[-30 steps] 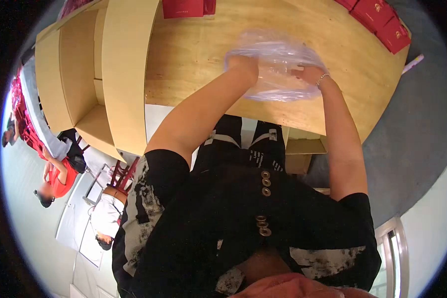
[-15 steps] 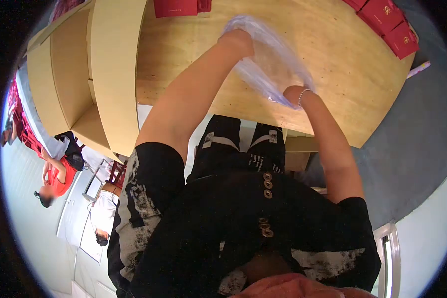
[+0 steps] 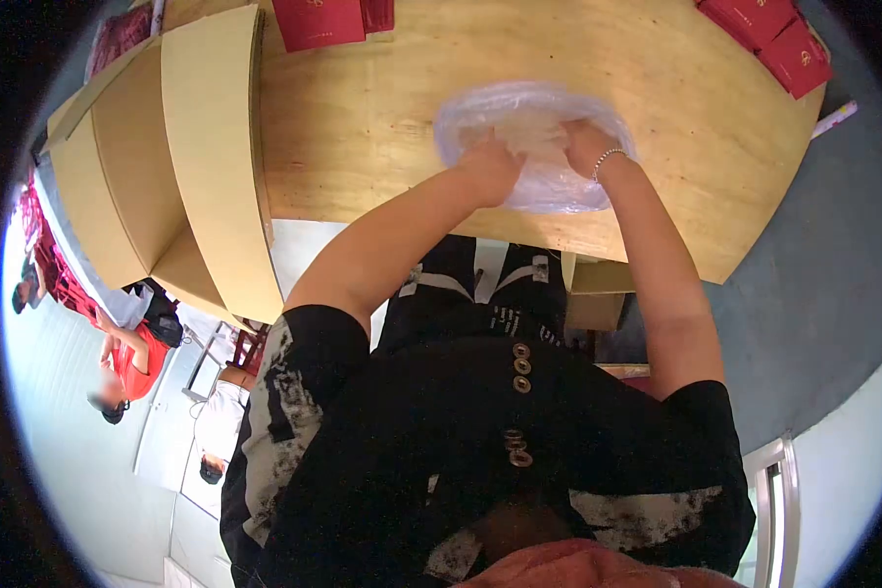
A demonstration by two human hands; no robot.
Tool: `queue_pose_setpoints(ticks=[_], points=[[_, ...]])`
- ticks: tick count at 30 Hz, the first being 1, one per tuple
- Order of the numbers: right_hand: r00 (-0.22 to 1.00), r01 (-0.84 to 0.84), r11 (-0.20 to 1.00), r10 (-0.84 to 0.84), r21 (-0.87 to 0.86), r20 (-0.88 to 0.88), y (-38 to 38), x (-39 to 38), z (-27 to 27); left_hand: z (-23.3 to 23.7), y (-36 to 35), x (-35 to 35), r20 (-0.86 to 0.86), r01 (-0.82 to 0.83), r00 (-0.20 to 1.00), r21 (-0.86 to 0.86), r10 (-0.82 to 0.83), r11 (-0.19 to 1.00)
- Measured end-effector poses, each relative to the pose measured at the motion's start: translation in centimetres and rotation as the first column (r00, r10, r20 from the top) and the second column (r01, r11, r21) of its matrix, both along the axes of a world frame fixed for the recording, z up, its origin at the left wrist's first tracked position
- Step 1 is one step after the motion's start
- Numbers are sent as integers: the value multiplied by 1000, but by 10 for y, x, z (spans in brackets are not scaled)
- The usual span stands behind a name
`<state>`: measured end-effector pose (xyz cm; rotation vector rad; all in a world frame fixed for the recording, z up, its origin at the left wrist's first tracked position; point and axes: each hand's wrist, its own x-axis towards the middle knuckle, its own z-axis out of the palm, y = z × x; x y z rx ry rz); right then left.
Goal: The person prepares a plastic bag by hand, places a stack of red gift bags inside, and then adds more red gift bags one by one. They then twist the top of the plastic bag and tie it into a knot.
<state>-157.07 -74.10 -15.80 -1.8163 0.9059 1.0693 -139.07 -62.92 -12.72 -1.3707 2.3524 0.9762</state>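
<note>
A clear plastic bag (image 3: 544, 194) lies bunched in a rounded shape over the wooden table, its mouth spread toward me. My left hand (image 3: 492, 169) is on the bag's near left part, fingers curled in and gripping the film. My right hand (image 3: 588, 147), with a beaded bracelet (image 3: 603, 165) at the wrist, holds the right side. Plastic partly covers its fingertips. The hands are a short gap apart, with crumpled film between them.
Red printed packets (image 3: 321, 22) lie at the table's far left, more red packets (image 3: 794, 61) at its right corner. An open cardboard box (image 3: 216, 147) stands against the left edge of the wooden table (image 3: 363, 127). Two people, in a red shirt (image 3: 139, 358) and a white shirt (image 3: 220, 421), are farther left.
Earlier the bag was stretched as a long loop between widely spaced hands. Now my hands are closer together, the left nearer to me and the right farther up, with the bag rounder and flatter.
</note>
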Motion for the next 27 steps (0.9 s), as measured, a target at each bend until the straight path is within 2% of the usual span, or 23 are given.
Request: queue_pose_setpoints(ticks=[1, 2, 3, 4, 5, 6, 8, 9, 10, 11, 12, 13, 14, 15, 16, 17, 18, 20, 21, 22, 25, 26, 27], points=[[974, -100, 991, 115, 84, -196, -11, 8, 14, -1, 1, 0, 106, 38, 992, 316, -75, 948], [999, -14, 980, 6, -201, -40, -14, 1, 19, -5, 9, 2, 104, 37, 992, 321, -74, 946], [988, 119, 886, -58, -449, 146, -18, -9, 23, -12, 21, 6, 78, 26, 995, 386, -61, 922], [981, 152, 796, -48, -586, 189, -25, -11, 24, -18, 31, 6, 52, 20, 998, 449, -48, 893], [973, 190, 683, -33, -705, 230, -32, -13, 22, -24, 37, 3, 54, 22, 997, 455, -52, 890], [972, 195, 685, -39, -702, 232, -33, -21, 0, -29, 39, 1, 108, -43, 994, 440, -5, 897], [987, 50, 610, 92, -791, 134, -35, -31, -41, -27, 35, -2, 159, -107, 986, 417, 43, 902], [986, 50, 610, 94, -791, 135, -35, -30, -35, -14, 22, -4, 227, -152, 973, 456, 51, 877], [970, 206, 811, -96, -548, 222, -34, -33, -32, -5, 7, -6, 299, -202, 953, 487, 55, 850], [924, 356, 903, -300, -243, 239, -33, -31, -22, 4, -6, -2, 302, -204, 952, 484, 56, 851], [923, 356, 903, -301, -242, 238, -32, -20, -9, 12, -19, 1, 295, -231, 951, 484, 91, 844], [990, 126, 981, -116, -146, 77, -28, -4, 3, 14, -25, 2, 285, -257, 950, 486, 126, 836], [993, -99, 995, 99, -12, -61, -22, 5, 15, 10, -27, 4, 283, -256, 951, 488, 127, 835], [980, -107, 962, 144, -251, 134, -2, -1, 24, 3, -30, 5, 212, -338, 938, 377, 274, 862], [923, -59, 879, 229, -474, 310, 21, -6, 30, -3, -33, 8, 125, -427, 904, 267, 408, 864], [920, -111, 870, 273, -481, 281, 30, -15, 24, -4, -43, 10, 132, -431, 902, 264, 410, 863], [919, -112, 871, 274, -478, 285, 32, -16, 21, 0, -56, 17, 208, -422, 905, 328, 371, 845], [962, -271, 961, 268, -54, -57, 34, -20, 14, 0, -74, 28, 277, -411, 906, 393, 321, 823], [981, -180, 984, 179, -8, -74, 35, -23, 10, -3, -80, 33, 323, -323, 927, 434, 190, 841], [981, -182, 983, 181, -8, -76, 35, -28, 8, -4, -83, 37, 360, -237, 931, 478, 57, 846], [991, -131, 991, 131, -5, 3, 31, -33, 8, 4, -85, 39, 311, -214, 948, 464, 68, 860], [982, -50, 997, 59, -54, 181, 29, -31, 7, 6, -82, 37, 310, -213, 948, 465, 68, 859], [934, 39, 995, -5, -89, 356, 27, -30, 5, 7, -78, 32, 337, -206, 939, 378, 74, 902]])
